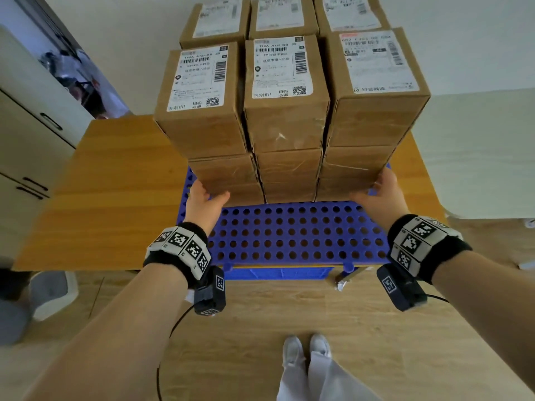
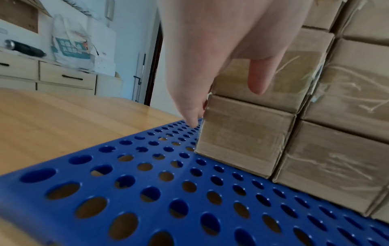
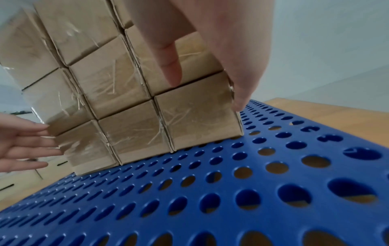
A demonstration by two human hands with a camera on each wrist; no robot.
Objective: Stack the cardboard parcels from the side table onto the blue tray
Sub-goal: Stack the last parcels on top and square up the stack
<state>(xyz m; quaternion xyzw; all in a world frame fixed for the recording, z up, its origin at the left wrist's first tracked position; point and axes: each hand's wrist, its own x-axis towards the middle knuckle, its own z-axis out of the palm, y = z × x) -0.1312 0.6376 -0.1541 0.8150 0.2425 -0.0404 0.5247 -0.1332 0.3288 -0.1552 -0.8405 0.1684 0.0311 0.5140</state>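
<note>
Both hands, left hand (image 1: 202, 201) and right hand (image 1: 379, 195), are pressing flat open fingers against the parcel stack (image 1: 286, 125) at 12 o'clock on the blue tray (image 1: 289, 235), squaring it; next probably needs another parcel.

Left hand (image 1: 206, 202), right hand (image 1: 377, 198): fingers straight.

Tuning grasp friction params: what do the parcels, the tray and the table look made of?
Parcels: brown cardboard, matte, with glossy wrinkled clear tape on the ends and white paper labels on top. Blue tray: looks like moulded plastic, smooth with a slight sheen, perforated with round holes. Table: wood or wood-look laminate, visible grain, satin finish.
</note>
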